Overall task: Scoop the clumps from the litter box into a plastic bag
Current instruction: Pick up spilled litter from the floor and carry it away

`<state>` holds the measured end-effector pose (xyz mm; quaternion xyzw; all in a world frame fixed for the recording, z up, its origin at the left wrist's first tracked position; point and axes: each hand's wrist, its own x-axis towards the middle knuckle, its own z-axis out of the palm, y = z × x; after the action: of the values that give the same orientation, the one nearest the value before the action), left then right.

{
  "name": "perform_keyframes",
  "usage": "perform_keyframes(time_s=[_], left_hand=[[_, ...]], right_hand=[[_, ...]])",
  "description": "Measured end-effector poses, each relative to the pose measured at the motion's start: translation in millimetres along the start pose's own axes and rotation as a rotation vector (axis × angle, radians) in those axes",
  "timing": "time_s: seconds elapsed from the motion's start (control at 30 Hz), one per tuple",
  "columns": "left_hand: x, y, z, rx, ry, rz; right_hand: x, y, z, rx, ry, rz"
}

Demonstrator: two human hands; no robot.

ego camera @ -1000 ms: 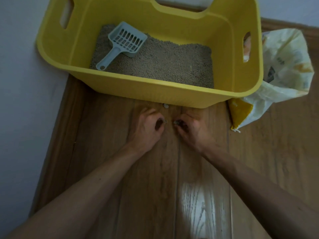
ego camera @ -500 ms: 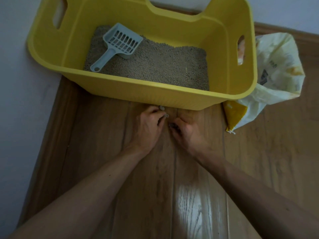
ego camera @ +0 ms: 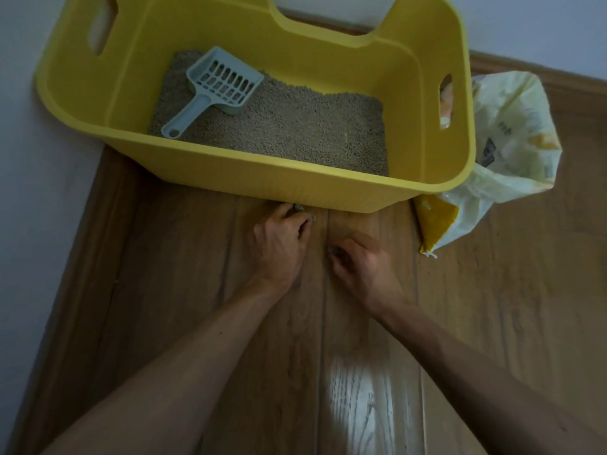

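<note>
Below the litter box [ego camera: 262, 165] at six o'clock, my right hand [ego camera: 359, 262] pinched a small clump [ego camera: 333, 250], my left hand [ego camera: 277, 249] curled over floor clumps [ego camera: 310, 219], hold unclear, plastic bag [ego camera: 512, 133] at two o'clock

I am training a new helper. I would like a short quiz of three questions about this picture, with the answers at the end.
1. True or false: the scoop lies on the litter inside the litter box.
2. Where is the plastic bag? A: inside the box. B: on the floor, at the right of the box. C: on the rim of the box.
3. Fill in: the left hand and the right hand are both down on the wooden ____, in front of the box.
Key: 1 true. 2 B. 3 floor.
</note>
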<state>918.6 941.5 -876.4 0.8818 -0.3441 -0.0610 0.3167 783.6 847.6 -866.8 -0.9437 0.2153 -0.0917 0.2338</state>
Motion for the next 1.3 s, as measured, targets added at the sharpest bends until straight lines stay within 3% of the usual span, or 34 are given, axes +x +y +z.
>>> perform_keyframes(time_s=[0.57, 0.87, 1.07, 1.3], left_hand=[[5, -4, 3, 0.029, 0.038, -0.02], [-6, -7, -11, -0.061, 0.047, 0.125], [-13, -22, -12, -0.024, -0.067, 0.253], [-12, -19, -8, -0.012, -0.066, 0.248]], right_hand=[[-20, 15, -8, -0.009, 0.051, 0.099], [1, 3, -6, 0.052, 0.118, 0.131], [1, 4, 0, 0.081, 0.102, 0.16], [3, 5, 0, 0.091, 0.123, 0.165]])
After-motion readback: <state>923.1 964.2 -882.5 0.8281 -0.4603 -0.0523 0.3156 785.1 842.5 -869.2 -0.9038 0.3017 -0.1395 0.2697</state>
